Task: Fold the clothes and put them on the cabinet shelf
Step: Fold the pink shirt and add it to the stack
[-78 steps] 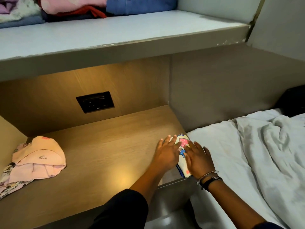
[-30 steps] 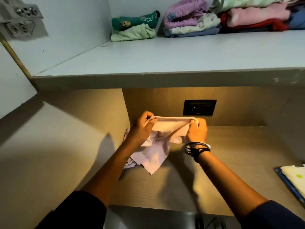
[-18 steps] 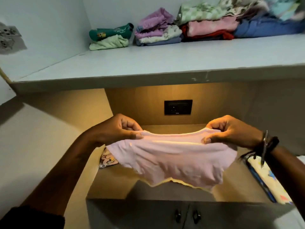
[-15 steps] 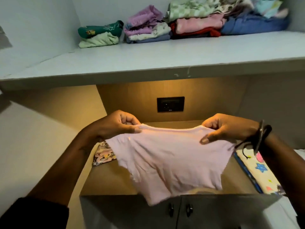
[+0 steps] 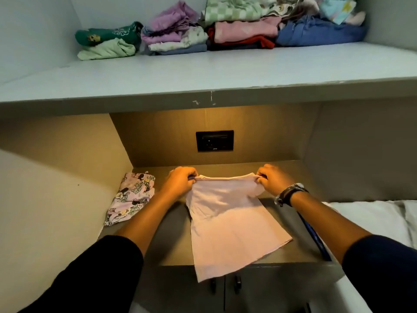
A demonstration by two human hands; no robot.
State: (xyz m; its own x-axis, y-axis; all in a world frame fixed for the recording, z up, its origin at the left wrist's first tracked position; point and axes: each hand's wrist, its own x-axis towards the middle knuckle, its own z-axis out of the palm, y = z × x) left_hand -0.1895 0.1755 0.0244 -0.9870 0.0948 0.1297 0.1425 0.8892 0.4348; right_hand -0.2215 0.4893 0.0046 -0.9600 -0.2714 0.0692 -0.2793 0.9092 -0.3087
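A pale pink garment [image 5: 228, 224] lies spread on the wooden counter [image 5: 171, 245], its lower end hanging over the front edge. My left hand [image 5: 180, 181] pinches its far left corner and my right hand [image 5: 274, 180] pinches its far right corner, stretching the top edge between them. Above, the grey cabinet shelf [image 5: 203, 71] carries several folded clothes [image 5: 225, 28] stacked along its back.
A crumpled cartoon-print garment [image 5: 130, 197] lies on the counter's left side. A black socket panel [image 5: 214, 140] sits in the back wall. A blue-edged folded piece [image 5: 316, 238] lies under my right forearm. A white bed sheet [image 5: 372, 218] is at the right.
Both hands lifted the pink garment from the counter's left, held it up stretched, then lowered it flat onto the middle of the counter.
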